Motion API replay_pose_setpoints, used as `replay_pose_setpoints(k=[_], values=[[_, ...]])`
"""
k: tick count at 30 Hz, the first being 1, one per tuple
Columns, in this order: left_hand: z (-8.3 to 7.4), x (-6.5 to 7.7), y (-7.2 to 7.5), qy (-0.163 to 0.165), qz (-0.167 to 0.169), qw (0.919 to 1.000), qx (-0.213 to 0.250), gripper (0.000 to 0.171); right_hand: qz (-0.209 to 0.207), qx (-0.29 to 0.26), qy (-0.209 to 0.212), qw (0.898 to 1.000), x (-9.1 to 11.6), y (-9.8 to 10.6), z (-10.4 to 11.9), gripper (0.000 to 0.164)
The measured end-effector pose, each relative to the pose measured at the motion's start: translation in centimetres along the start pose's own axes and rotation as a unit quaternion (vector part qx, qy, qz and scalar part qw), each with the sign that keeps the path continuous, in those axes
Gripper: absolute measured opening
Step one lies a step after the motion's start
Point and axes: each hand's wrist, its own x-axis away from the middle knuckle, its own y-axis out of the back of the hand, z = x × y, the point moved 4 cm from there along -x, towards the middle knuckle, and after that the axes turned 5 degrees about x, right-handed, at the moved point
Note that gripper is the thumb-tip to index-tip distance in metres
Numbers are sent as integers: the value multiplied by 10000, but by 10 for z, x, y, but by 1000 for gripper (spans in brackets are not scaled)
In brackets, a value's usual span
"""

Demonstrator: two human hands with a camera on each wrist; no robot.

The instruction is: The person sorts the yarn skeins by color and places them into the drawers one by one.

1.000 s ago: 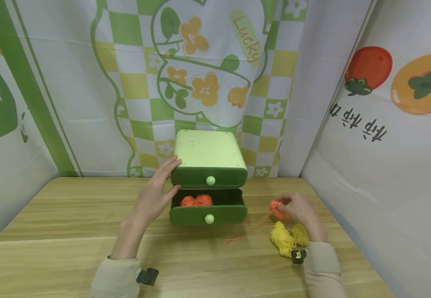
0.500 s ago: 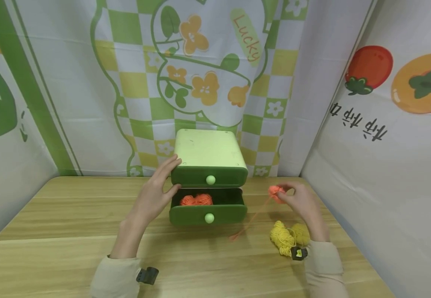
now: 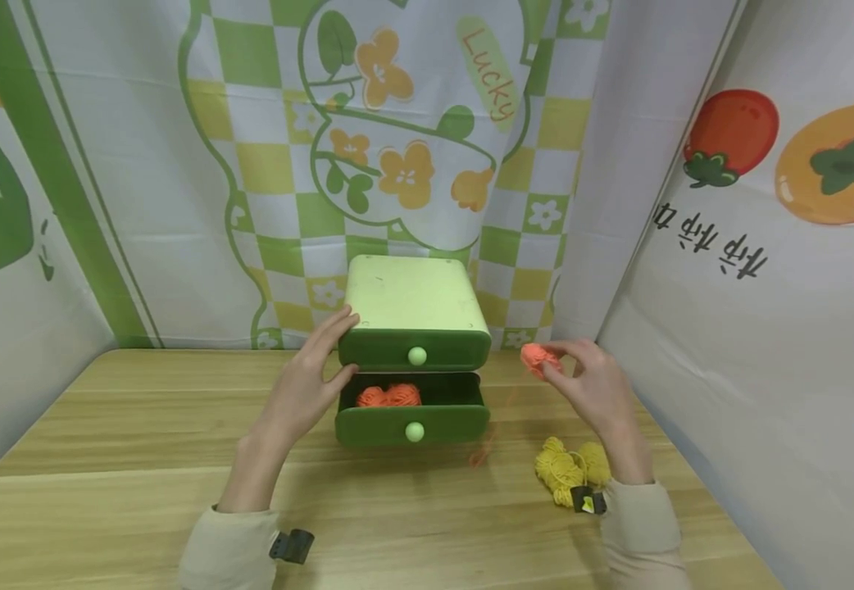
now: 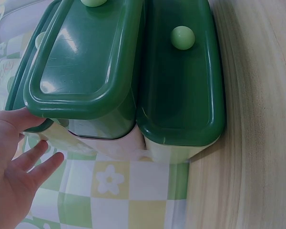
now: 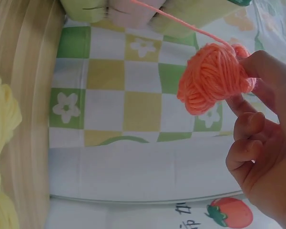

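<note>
Right of centre in the head view, the right hand (image 3: 598,387) pinches orange yarn (image 3: 536,360); left of centre, the spread left hand (image 3: 303,397) touches the cabinet (image 3: 414,293). Only the left wrist view shows the bottom drawer (image 4: 181,90), upper right.

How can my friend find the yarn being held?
Find the green chest on the table. To its right, the right hand pinches a small orange bundle; unlike the orange yarn in the open drawer, it's held up, trailing a strand.

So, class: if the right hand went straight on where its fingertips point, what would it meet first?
Probably the green cabinet: in the head view, the right hand, pinching an orange yarn bundle, points left towards it, though depth is unclear.
</note>
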Motion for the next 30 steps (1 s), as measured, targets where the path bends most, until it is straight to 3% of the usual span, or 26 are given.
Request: replay_pose_setpoints(k=[6,16,21,30], values=[[0,0,1,-10,-8,10000,-34,74,-863,-112,770,9932,-1,8,16,24],[-1,0,0,36,22,10000,-17,73,-2071,-698,1756,9599,0,19,34,23],[-1,0,1,26,18,10000,-23,74,-2333,-1168,1801,9484,1,25,41,22],[0,0,-2,42,37,9999,-109,74,-2456,-1091,2118,9396,3,30,54,19]])
